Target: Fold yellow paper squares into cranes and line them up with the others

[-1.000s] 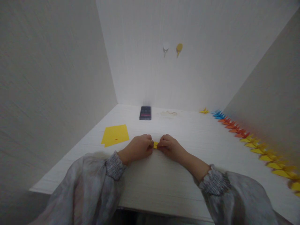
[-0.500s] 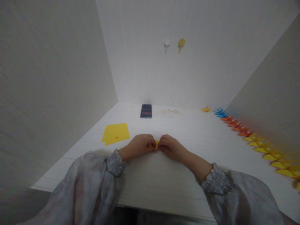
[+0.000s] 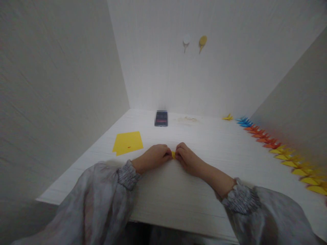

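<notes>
Between my two hands is a small piece of folded yellow paper (image 3: 173, 155), mostly covered by fingers. My left hand (image 3: 156, 157) pinches its left end, and my right hand (image 3: 188, 159) has closed fingers on its right end. Both hands are low over the white table, fingertips a short gap apart. How the paper is folded cannot be made out. Left of my left hand lie flat yellow paper sheets (image 3: 128, 141), slightly out of line with each other, with a small orange scrap (image 3: 129, 147) on top.
A blurred dark flat object (image 3: 161, 118) lies at the back of the white table (image 3: 163, 197). Along the right side runs a row of folded paper cranes, blue (image 3: 244, 121), orange (image 3: 263, 136) and yellow (image 3: 298, 165). One yellow crane (image 3: 228, 117) sits apart. Two hooks (image 3: 202, 41) are on the back wall.
My fingertips have moved slightly apart, showing a bit of yellow paper between them. The whole view has shifted a little. Sheets and cranes lie as before.
</notes>
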Demonstrator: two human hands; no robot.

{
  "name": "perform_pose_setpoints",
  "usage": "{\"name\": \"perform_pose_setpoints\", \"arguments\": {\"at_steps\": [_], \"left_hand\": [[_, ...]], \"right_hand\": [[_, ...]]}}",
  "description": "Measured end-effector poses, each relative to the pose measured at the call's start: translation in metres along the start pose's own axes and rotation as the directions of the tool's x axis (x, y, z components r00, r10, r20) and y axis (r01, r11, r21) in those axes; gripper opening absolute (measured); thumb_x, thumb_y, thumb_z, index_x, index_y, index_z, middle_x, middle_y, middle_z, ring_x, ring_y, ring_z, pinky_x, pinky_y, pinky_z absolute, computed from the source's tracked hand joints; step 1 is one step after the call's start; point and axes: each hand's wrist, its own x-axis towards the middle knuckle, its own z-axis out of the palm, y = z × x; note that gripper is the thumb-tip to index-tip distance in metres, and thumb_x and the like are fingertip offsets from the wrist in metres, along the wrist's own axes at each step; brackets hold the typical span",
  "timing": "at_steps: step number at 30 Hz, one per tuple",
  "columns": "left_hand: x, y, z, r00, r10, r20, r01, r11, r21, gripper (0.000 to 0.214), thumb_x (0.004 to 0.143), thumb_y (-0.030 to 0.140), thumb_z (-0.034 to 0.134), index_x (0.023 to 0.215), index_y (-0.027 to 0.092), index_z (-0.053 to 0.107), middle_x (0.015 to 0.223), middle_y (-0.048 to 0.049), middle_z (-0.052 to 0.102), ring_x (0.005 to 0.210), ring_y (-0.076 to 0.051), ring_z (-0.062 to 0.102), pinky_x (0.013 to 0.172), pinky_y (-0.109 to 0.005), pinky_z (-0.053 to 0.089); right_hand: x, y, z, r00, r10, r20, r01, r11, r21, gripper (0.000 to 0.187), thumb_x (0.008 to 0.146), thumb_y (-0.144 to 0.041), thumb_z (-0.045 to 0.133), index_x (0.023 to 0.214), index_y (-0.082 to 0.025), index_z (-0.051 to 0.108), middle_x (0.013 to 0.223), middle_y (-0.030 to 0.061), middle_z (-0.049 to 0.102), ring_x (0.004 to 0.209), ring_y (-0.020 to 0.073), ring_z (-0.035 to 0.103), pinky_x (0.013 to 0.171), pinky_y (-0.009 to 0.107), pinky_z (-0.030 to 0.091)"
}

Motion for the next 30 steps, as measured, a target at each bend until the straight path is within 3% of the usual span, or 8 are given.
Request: {"name": "perform_pose_setpoints", "arguments": {"at_steps": [9, 19, 25, 30], "left_hand": [[0.003, 0.006, 0.004, 0.986, -0.164, -0.022, 0.165, 0.986, 0.028, 0.020, 0.073, 0.021, 0.043, 0.071, 0.014, 0.062, 0.073, -0.0067, 0.060, 0.069, -0.017, 0.055, 0.064, -0.028, 0.041], [0.003, 0.008, 0.007, 0.982, -0.177, -0.061, 0.181, 0.980, 0.077, 0.019, 0.074, 0.020, 0.039, 0.073, 0.015, 0.057, 0.072, -0.0067, 0.058, 0.067, -0.018, 0.053, 0.061, -0.029, 0.039], [0.002, 0.002, 0.009, 0.978, -0.205, -0.042, 0.203, 0.978, -0.053, 0.008, 0.070, 0.020, 0.046, 0.073, 0.017, 0.052, 0.066, -0.0010, 0.056, 0.059, -0.013, 0.049, 0.054, -0.024, 0.034], [0.004, -0.005, 0.012, 0.975, -0.221, -0.010, 0.214, 0.957, -0.197, 0.014, 0.066, 0.018, 0.052, 0.079, 0.018, 0.050, 0.062, 0.0033, 0.052, 0.056, -0.010, 0.047, 0.052, -0.021, 0.032]], "right_hand": [[0.005, -0.005, 0.001, 0.991, 0.122, 0.046, -0.119, 0.991, -0.059, 0.009, 0.076, -0.008, 0.043, 0.071, -0.014, 0.048, 0.086, 0.0094, 0.047, 0.080, 0.0168, 0.047, 0.073, 0.032, 0.042], [0.009, -0.003, 0.004, 0.984, 0.172, 0.053, -0.169, 0.984, -0.050, 0.009, 0.076, -0.010, 0.043, 0.068, -0.015, 0.045, 0.084, 0.0083, 0.046, 0.077, 0.0156, 0.047, 0.071, 0.031, 0.041], [0.010, -0.001, 0.003, 0.974, 0.220, 0.058, -0.220, 0.975, -0.011, 0.009, 0.072, -0.007, 0.047, 0.069, -0.016, 0.044, 0.080, 0.0049, 0.044, 0.073, 0.0139, 0.044, 0.066, 0.028, 0.040], [0.013, -0.002, 0.000, 0.966, 0.249, 0.064, -0.251, 0.968, 0.026, 0.016, 0.066, -0.001, 0.048, 0.066, -0.016, 0.043, 0.072, 0.0005, 0.042, 0.066, 0.0112, 0.041, 0.060, 0.024, 0.037]]}}
